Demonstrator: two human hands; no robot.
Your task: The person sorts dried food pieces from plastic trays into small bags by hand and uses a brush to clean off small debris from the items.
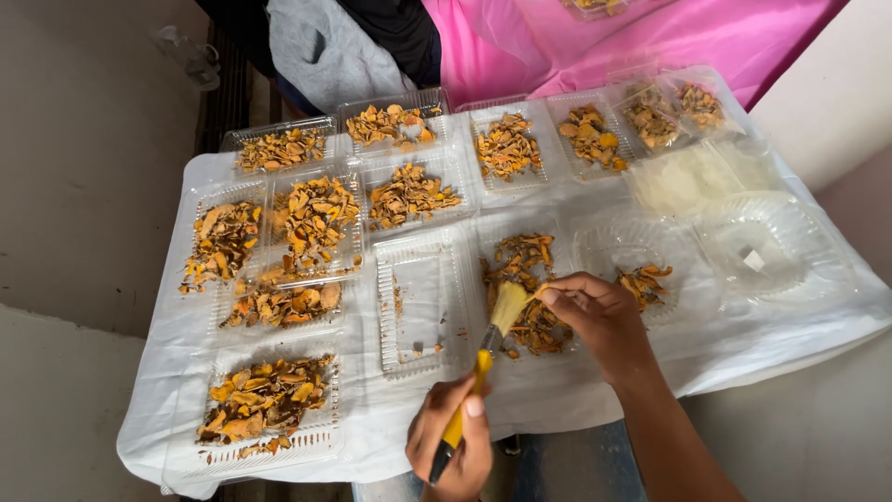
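White cloth [595, 390], trays to edges

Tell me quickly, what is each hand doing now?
Left hand: closed around the yellow handle of a brush.
Right hand: fingers pinched on a small orange dried piece at the bristles.

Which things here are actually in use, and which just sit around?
In use: yellow-handled brush in left hand; orange dried slice pinched by right hand; clear plastic tray of slices.
Lying about: empty clear tray; grey cloth; pink sheet.
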